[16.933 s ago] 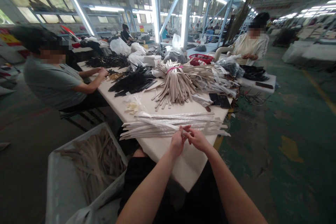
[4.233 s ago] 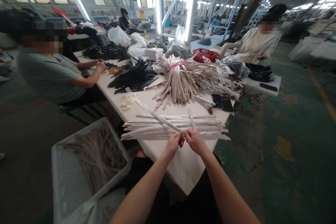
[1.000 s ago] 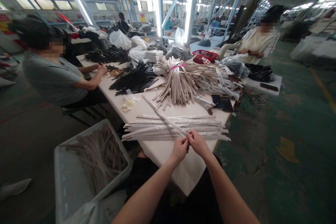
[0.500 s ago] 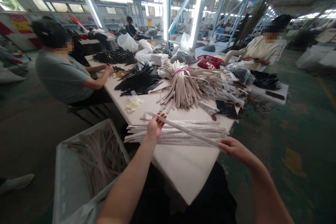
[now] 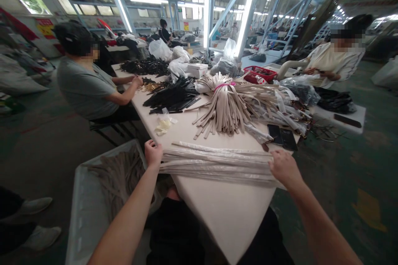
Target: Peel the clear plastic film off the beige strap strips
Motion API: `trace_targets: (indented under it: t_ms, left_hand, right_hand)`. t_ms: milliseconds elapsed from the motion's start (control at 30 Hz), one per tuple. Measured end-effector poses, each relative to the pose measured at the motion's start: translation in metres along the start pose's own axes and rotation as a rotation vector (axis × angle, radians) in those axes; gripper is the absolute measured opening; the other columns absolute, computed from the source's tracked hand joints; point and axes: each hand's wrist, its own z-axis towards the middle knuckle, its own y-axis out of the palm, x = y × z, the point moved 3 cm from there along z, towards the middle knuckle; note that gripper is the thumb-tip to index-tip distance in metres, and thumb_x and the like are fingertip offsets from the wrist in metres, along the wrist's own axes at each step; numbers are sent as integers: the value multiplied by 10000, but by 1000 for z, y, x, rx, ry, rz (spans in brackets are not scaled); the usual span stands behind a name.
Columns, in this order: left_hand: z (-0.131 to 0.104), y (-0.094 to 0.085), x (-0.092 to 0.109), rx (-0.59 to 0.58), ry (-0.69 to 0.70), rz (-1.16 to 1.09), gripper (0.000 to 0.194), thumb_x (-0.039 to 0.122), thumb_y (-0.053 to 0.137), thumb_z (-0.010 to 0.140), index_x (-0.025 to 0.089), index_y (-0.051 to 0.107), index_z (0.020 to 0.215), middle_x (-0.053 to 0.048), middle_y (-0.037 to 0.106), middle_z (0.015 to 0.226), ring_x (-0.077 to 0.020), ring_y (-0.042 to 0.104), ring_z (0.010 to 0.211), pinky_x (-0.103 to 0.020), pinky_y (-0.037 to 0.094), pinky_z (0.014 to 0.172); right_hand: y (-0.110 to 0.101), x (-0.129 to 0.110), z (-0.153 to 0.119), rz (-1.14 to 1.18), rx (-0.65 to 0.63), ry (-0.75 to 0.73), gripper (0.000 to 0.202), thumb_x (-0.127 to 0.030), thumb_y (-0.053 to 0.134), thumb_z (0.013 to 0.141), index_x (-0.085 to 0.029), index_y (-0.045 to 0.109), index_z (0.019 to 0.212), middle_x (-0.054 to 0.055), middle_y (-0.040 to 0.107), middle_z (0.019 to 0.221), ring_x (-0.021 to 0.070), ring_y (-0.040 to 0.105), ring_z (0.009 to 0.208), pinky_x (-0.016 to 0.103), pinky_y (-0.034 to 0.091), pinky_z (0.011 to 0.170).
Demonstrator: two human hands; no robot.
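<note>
Long, flat light-beige strips [image 5: 214, 165] lie side by side across the near part of the table, some with a whitish, shiny covering. My left hand [image 5: 153, 154] is closed in a pinch on the left end of a strip at the pile's far side. At the opposite end, my right hand [image 5: 284, 167] has its fingers closed over a strip's right end, palm down. The strip stretches between both hands, low over or on the pile; I cannot tell which. Behind them stands a splayed bundle of beige strips [image 5: 228, 109], bound with a pink tie [image 5: 224, 85].
A white bin [image 5: 77, 198] with brownish strips stands on the floor at left. Black strips [image 5: 174, 95] and two dark phones [image 5: 282, 136] lie on the table [image 5: 224, 211]. A red basket [image 5: 260, 73] sits farther back. Co-workers sit at left [image 5: 83, 78] and right [image 5: 338, 58].
The strip, held slanting above the pile before, is now level with it. My left hand has moved left and down, my right hand slightly right and up. The view has turned a little left.
</note>
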Motion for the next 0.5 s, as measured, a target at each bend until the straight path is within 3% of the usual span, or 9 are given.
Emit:
trace_targets:
  t_ms: [33, 100, 167, 233, 333, 433, 500]
  left_hand:
    - [10, 2, 3, 24, 107, 83, 404, 195, 635, 778, 161, 574, 1177, -134, 663, 1133, -232, 645, 883, -358, 506, 831]
    - [30, 18, 15, -50, 294, 211, 355, 183, 596, 797, 171, 599, 1152, -147, 640, 1169, -273, 612, 1003, -390, 458, 942]
    - [51, 48, 32, -216, 442, 309, 301, 147, 553, 806, 170, 634, 1094, -162, 639, 1152, -308, 573, 1085, -418, 393, 1018]
    - [73, 83, 50, -351, 560, 399, 313, 94, 549, 779, 154, 647, 1071, -187, 632, 1164, -333, 533, 1149, -443, 331, 1060]
    - [106, 131, 66, -500, 615, 513, 234, 59, 579, 751, 112, 644, 970, -211, 650, 1075, -344, 503, 1191, -478, 269, 1080]
    - [131, 164, 71, -587, 583, 559, 26, 91, 595, 780, 100, 604, 757, -157, 640, 773, -333, 542, 1136, -490, 271, 1064]
    - [142, 178, 75, -606, 577, 558, 164, 115, 604, 788, 132, 560, 631, -123, 587, 638, -340, 582, 1064, -474, 312, 1029]
  right_hand:
    - [12, -21, -8, 38, 116, -27, 165, -193, 541, 874, -158, 693, 927, 163, 685, 939, 285, 632, 929, 432, 462, 908]
    - [44, -70, -33, 158, 234, -138, 210, -201, 488, 915, -196, 665, 1027, 138, 672, 1011, 289, 609, 1023, 454, 458, 959]
    - [83, -115, -60, 308, 179, -281, 221, -181, 473, 921, -223, 645, 1053, 103, 660, 995, 265, 622, 977, 416, 510, 889]
    - [115, -141, -80, 414, 187, -291, 236, -142, 452, 923, -228, 639, 1038, 78, 650, 912, 239, 640, 866, 374, 543, 780]
    - [142, -148, -91, 458, 173, -283, 296, -99, 442, 912, -241, 630, 1091, 77, 653, 920, 237, 651, 856, 367, 557, 746]
    - [147, -140, -86, 462, 149, -288, 325, -86, 452, 895, -259, 623, 1111, 73, 656, 911, 241, 664, 840, 364, 570, 721]
    - [147, -138, -82, 453, 134, -296, 335, -83, 465, 880, -269, 625, 1108, 64, 658, 886, 240, 668, 808, 360, 577, 690]
